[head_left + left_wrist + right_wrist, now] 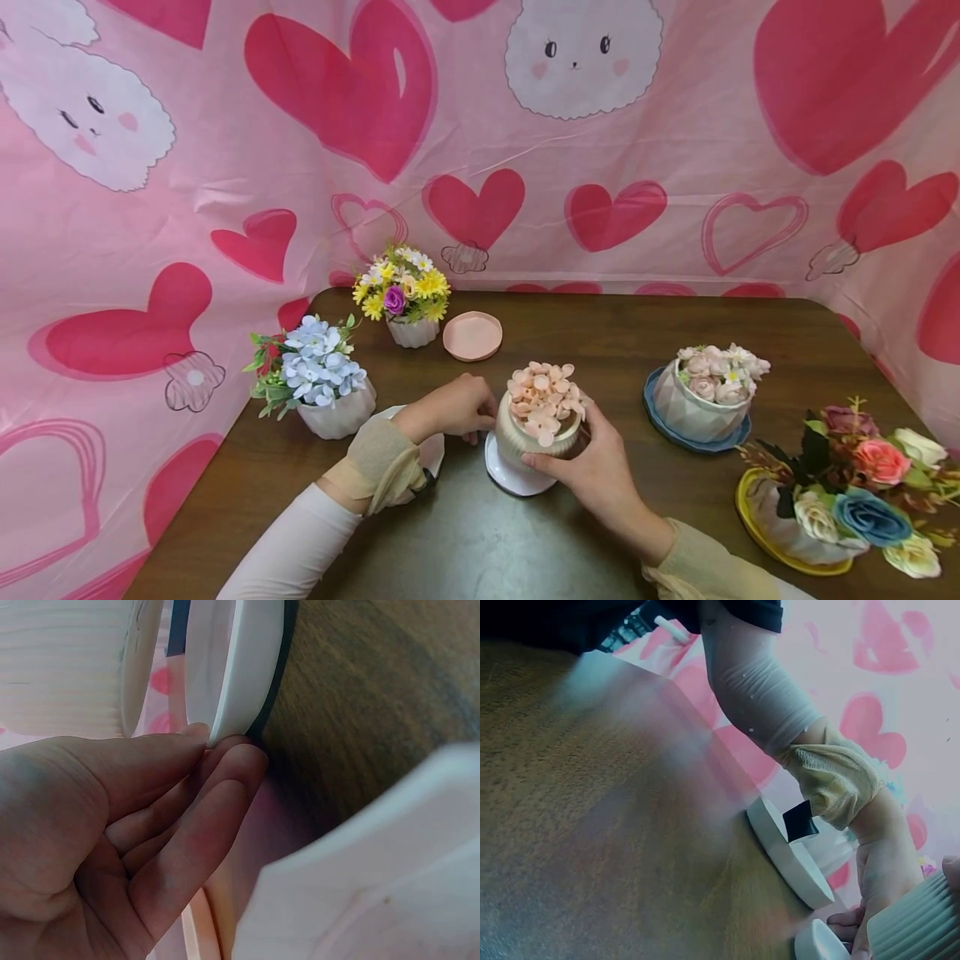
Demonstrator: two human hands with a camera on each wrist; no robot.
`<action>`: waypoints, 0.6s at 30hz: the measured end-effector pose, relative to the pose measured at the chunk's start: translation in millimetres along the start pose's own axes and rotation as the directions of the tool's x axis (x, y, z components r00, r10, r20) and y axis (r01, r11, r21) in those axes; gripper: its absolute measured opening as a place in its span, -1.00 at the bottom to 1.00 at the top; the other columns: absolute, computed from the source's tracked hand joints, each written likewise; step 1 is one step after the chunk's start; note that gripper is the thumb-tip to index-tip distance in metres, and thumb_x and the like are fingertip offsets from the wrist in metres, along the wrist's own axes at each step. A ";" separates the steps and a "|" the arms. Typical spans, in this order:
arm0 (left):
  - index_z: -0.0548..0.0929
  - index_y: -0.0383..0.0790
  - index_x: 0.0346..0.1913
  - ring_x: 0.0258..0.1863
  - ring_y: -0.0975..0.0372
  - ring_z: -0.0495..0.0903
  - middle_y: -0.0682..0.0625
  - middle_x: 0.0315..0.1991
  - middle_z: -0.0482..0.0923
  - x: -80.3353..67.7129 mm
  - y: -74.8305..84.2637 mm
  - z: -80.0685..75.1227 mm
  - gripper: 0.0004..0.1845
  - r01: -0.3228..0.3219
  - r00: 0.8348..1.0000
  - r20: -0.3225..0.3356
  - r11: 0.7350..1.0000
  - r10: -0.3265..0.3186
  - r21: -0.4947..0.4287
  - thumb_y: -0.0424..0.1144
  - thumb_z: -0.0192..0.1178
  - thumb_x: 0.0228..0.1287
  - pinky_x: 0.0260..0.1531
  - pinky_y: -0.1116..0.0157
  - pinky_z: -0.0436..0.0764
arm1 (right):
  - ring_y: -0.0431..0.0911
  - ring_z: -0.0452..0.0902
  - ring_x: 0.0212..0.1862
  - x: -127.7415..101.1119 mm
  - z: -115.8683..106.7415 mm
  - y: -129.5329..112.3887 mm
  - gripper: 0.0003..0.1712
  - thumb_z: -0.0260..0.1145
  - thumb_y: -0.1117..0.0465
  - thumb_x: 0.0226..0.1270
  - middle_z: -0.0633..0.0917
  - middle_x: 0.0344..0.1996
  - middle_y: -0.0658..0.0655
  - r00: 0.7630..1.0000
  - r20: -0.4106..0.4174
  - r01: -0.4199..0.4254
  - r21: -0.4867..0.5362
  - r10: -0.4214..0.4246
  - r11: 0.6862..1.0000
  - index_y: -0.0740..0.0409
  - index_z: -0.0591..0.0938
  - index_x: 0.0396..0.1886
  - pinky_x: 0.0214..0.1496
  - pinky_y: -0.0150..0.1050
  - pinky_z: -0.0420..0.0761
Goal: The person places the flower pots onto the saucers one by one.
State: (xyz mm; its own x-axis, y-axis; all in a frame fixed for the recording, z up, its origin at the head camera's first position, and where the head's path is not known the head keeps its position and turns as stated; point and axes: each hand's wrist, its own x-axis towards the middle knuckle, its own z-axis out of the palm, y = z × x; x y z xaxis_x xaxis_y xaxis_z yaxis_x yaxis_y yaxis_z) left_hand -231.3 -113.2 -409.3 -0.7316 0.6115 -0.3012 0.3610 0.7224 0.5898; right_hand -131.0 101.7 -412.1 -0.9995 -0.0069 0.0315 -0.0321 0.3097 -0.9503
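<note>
A ribbed cream flowerpot [513, 435] with peach artificial flowers [543, 398] is gripped by my right hand [603, 462], thumb on the near side and fingers at its right. Below it lies a small white saucer [517, 479] on the table. With thumb and fingers my left hand [459, 406] pinches the saucer's left rim. The left wrist view shows a gap between the pot's base [139, 671] and the saucer [251, 667]. In the right wrist view the ribbed pot [922, 922] appears at the lower right, close to my left hand.
A white angular plate [432, 454] lies beneath my left wrist. Blue flowers in a white pot [337, 412] and a yellow-flower pot [414, 332] stand left, near a pink plate [472, 336]. Potted flowers on a blue plate [697, 446] and a yellow plate [750, 508] stand right.
</note>
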 end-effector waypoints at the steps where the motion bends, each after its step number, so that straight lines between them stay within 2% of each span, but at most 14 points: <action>1: 0.76 -0.19 -0.41 -0.72 0.30 0.62 0.03 -0.59 0.67 0.0 -0.1 0.0 -0.86 0.001 1.000 0.000 1.000 -0.001 0.000 -0.31 0.27 0.32 -0.66 0.35 0.64 | 0.00 0.41 0.36 -0.1 0.4 0.4 0.16 0.73 0.17 -0.28 0.50 0.33 0.21 1.000 0.000 0.001 0.005 -0.001 1.000 0.17 0.33 0.40 0.41 -0.05 0.39; 18: 0.77 -0.19 -0.39 -0.71 0.29 0.62 0.03 -0.58 0.67 -1.4 -0.3 -0.4 -0.86 0.007 1.000 -0.001 1.000 -0.007 -0.001 -0.31 0.27 0.32 -0.65 0.36 0.64 | -0.04 0.43 0.35 -0.1 3.6 4.2 0.16 0.73 0.17 -0.29 0.52 0.32 0.18 1.000 0.009 0.011 0.005 -0.011 1.000 0.14 0.34 0.40 0.42 -0.08 0.37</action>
State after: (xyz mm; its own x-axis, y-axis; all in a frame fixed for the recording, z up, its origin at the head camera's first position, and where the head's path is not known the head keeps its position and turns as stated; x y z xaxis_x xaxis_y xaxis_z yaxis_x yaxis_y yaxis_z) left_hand -230.6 -114.3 -408.7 -0.7346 0.6063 -0.3047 0.3551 0.7261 0.5887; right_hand -131.1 99.6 -417.2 -0.9990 -0.0190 0.0394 -0.0433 0.3045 -0.9515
